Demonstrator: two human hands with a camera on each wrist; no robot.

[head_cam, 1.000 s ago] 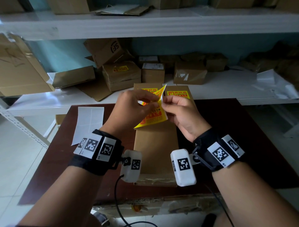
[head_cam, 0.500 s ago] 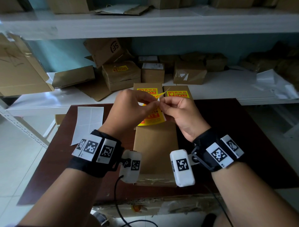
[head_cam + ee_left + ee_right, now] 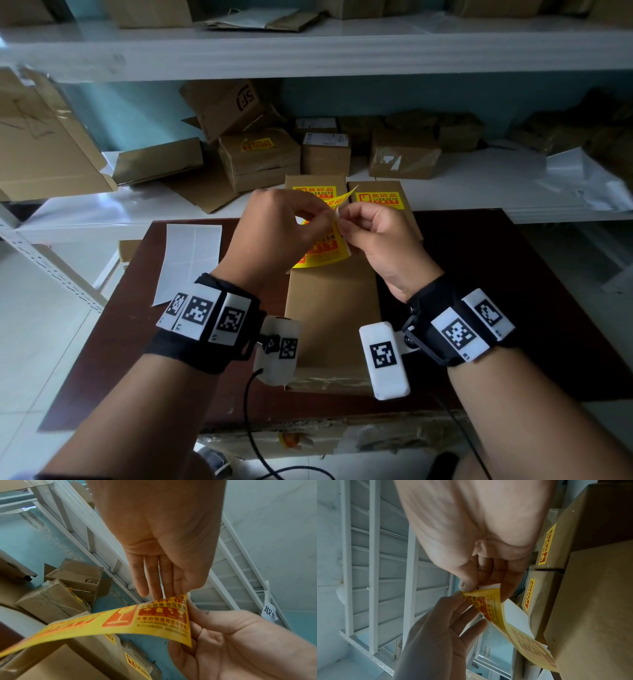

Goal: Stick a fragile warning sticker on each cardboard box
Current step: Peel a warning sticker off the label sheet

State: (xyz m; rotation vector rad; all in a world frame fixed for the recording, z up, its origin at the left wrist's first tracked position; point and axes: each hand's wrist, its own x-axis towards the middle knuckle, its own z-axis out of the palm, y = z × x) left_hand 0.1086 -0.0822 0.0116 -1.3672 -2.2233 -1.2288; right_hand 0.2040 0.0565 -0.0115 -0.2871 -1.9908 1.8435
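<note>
My left hand (image 3: 327, 214) pinches the peeled corner of a yellow fragile sticker (image 3: 322, 253). My right hand (image 3: 344, 224) pinches the white backing paper (image 3: 513, 615) at the same corner. In the left wrist view the sticker (image 3: 137, 618) bends away from my left fingers (image 3: 178, 588) towards the lower left. The sheet hangs just above the far end of a long plain cardboard box (image 3: 332, 308) on the table. Behind it lie two boxes, the left (image 3: 308, 181) and the right (image 3: 375, 186), each with a yellow sticker on top.
An empty white backing sheet (image 3: 191, 260) lies on the dark brown table (image 3: 496, 291) at the left. The white shelf (image 3: 479, 192) behind carries several cardboard boxes, one with a sticker (image 3: 257, 154), and white plastic wrapping (image 3: 599, 185) at the right.
The sticker sheet has dropped from a tilted, raised pose to lie lower over the box. Its top corner has come further off the backing. Both hands stay close together.
</note>
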